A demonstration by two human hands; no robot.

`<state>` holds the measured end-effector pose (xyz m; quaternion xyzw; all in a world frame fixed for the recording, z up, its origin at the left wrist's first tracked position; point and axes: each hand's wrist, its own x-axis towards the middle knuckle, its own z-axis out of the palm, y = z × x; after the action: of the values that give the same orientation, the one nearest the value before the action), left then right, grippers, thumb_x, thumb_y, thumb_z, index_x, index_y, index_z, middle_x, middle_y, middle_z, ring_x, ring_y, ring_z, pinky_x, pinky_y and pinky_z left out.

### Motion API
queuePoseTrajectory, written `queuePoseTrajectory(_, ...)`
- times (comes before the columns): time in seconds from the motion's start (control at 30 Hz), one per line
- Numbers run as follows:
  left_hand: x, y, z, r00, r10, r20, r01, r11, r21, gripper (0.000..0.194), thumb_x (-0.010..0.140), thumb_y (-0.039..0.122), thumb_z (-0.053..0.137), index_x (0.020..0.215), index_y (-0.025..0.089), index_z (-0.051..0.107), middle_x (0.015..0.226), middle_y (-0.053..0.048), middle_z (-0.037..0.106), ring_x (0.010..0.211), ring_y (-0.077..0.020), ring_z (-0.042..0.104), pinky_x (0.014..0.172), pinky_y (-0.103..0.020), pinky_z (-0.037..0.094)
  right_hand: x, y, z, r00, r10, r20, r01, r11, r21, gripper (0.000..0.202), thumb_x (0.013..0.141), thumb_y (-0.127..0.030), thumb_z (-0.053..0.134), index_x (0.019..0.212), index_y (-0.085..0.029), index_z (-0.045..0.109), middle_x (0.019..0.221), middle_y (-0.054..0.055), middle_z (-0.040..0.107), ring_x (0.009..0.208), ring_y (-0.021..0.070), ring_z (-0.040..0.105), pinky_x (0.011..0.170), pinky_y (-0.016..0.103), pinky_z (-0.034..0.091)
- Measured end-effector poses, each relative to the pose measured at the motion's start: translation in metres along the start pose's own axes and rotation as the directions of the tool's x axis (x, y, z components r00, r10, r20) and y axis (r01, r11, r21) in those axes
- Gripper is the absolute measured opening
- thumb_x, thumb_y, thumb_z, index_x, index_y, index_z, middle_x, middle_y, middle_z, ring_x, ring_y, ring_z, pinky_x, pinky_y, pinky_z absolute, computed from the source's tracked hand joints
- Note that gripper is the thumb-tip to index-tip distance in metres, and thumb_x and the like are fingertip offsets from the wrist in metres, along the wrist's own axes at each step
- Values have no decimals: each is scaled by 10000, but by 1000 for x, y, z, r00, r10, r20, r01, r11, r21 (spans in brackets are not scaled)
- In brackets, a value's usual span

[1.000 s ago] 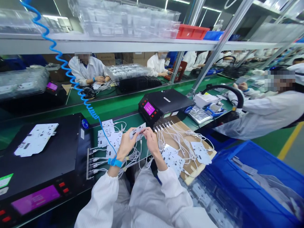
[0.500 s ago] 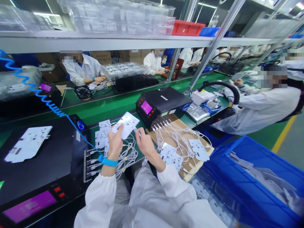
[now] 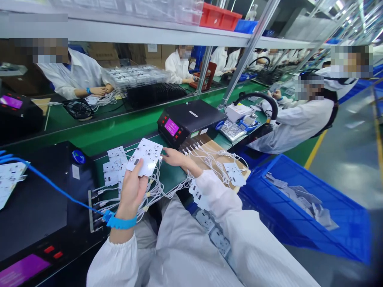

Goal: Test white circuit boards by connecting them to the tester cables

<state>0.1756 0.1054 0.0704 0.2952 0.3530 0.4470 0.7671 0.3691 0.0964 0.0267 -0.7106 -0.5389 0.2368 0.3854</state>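
My left hand (image 3: 134,187), with a blue wrist strap (image 3: 121,221), grips a white circuit board (image 3: 145,156) by its lower edge, thumb on top. At the board's right edge is my right hand (image 3: 175,157), its fingers closed near a small connector; what they hold is too small to make out. More white boards (image 3: 115,161) lie on the green bench just left of the held one. White cables (image 3: 155,187) are bundled beneath and beside my hands.
Black testers stand at left (image 3: 44,191) and centre (image 3: 191,119). Cables and a board lie on cardboard (image 3: 215,147) at right. A blue bin (image 3: 299,215) with pale pieces stands lower right. A blue coiled cord (image 3: 60,187) crosses the left tester. Other people sit across and to the right.
The view has swung rightward. The held board is turned flatter toward the camera, its printed face now clearer, and my right hand has moved to its right edge.
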Motion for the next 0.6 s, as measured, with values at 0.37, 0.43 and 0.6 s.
queuePoseTrajectory(0.37, -12, -75, 17, 857, -314, 409, 294, 949, 112, 485, 921, 330, 766, 1375, 204, 649, 1468, -130, 648, 1377, -347, 610, 1194, -645, 475, -146, 72, -39, 970, 202, 131, -27, 631, -776, 199, 1008, -265, 608, 1143, -128, 661, 1129, 190, 710, 1038, 301, 694, 864, 378, 523)
queuePoseTrajectory(0.43, -8, -102, 28, 828, -309, 469, 259, 951, 168, 540, 936, 364, 741, 1437, 222, 599, 1503, -124, 621, 1399, -337, 591, 1208, -615, 471, -141, 78, -31, 962, 232, 146, -36, 634, -772, 180, 1007, -196, 562, 1135, -119, 662, 1119, 185, 720, 1019, 283, 700, 838, 354, 515)
queuePoseTrajectory(0.6, 10, -153, 43, 806, -187, 561, -15, 942, 336, 530, 1007, 403, 612, 1508, 249, 535, 1603, -97, 525, 1489, -302, 498, 1291, -526, 377, -134, 86, -40, 973, 196, 119, -42, 663, -747, 182, 1017, -208, 491, 944, -148, 647, 1006, 156, 736, 938, 254, 693, 843, 344, 477)
